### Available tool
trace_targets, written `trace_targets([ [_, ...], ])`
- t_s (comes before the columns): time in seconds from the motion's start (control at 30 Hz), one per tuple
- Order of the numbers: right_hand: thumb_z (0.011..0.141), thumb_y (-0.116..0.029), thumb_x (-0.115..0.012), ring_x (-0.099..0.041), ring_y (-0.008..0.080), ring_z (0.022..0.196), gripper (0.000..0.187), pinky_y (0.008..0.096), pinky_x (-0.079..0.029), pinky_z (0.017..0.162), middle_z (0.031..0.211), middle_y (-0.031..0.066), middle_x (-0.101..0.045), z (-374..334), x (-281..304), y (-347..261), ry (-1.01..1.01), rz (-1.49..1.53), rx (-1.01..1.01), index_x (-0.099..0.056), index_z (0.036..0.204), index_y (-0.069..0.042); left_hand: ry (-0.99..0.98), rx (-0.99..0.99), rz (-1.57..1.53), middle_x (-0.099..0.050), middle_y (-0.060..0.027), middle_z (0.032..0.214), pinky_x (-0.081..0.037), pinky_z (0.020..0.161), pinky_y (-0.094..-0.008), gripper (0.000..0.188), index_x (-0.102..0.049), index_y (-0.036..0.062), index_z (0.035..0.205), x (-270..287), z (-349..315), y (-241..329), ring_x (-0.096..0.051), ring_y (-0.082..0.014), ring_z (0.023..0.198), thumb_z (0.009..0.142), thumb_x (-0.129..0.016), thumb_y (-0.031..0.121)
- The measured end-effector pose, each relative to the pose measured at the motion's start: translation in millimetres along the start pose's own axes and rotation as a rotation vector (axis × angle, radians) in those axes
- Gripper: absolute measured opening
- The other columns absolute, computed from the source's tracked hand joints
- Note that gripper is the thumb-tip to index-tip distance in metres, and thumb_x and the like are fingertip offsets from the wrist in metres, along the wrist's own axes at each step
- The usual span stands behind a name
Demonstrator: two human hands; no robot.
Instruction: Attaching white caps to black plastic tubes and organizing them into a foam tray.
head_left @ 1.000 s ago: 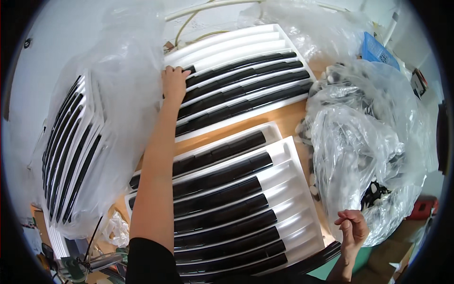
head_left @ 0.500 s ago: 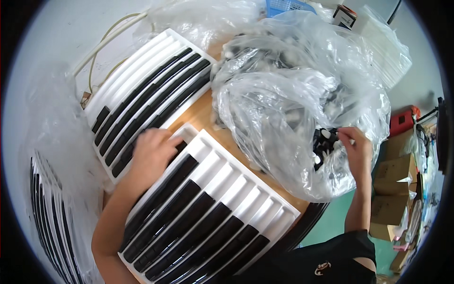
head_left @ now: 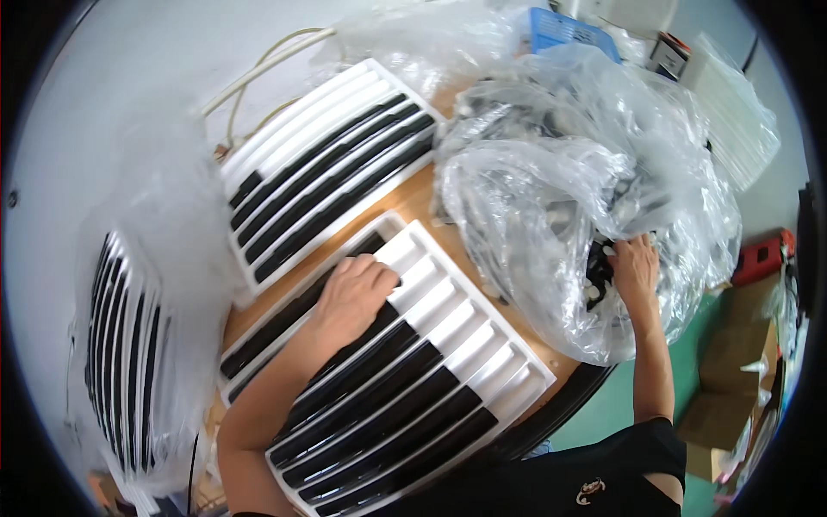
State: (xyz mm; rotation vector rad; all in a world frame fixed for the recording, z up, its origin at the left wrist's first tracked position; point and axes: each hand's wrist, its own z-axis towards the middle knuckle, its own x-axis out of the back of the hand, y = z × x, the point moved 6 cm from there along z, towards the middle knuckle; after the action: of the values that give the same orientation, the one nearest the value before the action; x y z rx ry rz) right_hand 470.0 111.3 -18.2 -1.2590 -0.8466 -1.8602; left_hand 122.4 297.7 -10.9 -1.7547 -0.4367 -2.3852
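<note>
My left hand (head_left: 355, 293) is over the near white slotted tray (head_left: 482, 332), fingers curled down at the upper end of a row of black rectangular pieces (head_left: 370, 383). A dark edge shows by its fingertips, but what they grip is mostly hidden. My right hand (head_left: 636, 263) reaches into the opening of a large clear plastic bag (head_left: 525, 185), its fingers bent down at a pile of small black and white parts (head_left: 599, 274). The fingertips are hidden there. Beyond the left hand lies a second white tray (head_left: 357, 82), partly filled with black rows.
A plastic-wrapped stack of similar trays (head_left: 129, 345) stands at the left. At the back are a blue basket (head_left: 573, 33), a small box (head_left: 668, 56) and a wrapped pale stack (head_left: 732, 121). Cardboard boxes (head_left: 732, 370) and a red case (head_left: 762, 257) are at the right.
The view has shifted, so the trays and bag appear farther right. My left hand has moved from the near tray's outermost row to the row beside it. My right hand has dipped into the bag's opening.
</note>
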Motion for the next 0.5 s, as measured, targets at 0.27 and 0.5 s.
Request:
trace_targets([
  [0.27, 0.081, -0.009, -0.061, -0.054, 0.0208, 0.073, 0.013, 0.033, -0.04, 0.066, 0.078, 0.0074, -0.056, -31.9, 42.1, -3.2, 0.3, 0.46, -0.102, -0.055, 0.091, -0.003, 0.389, 0.735, -1.302, -0.05, -0.0012, 0.09, -0.04, 0.063, -0.0192, 0.029, -0.049, 0.0025, 0.114, 36.3, -88.3, 63.4, -0.048, -0.0061, 0.072, 0.087, -0.056, 0.008],
  [0.5, 0.081, -0.003, -0.059, -0.052, 0.007, 0.066, 0.027, 0.0198, -0.042, 0.059, 0.085, 0.0023, -0.058, -110.2, 94.1, -166.3, -0.472, 1.651, 0.008, -0.057, 0.108, -0.002, 0.697, 0.814, -1.744, -0.057, -0.0155, 0.107, -0.045, 0.064, -0.0257, 0.034, -0.036, 0.0084, 0.12, 8.5, -141.2, 139.2, -0.056, -0.0148, 0.074, 0.09, -0.052, 0.012],
])
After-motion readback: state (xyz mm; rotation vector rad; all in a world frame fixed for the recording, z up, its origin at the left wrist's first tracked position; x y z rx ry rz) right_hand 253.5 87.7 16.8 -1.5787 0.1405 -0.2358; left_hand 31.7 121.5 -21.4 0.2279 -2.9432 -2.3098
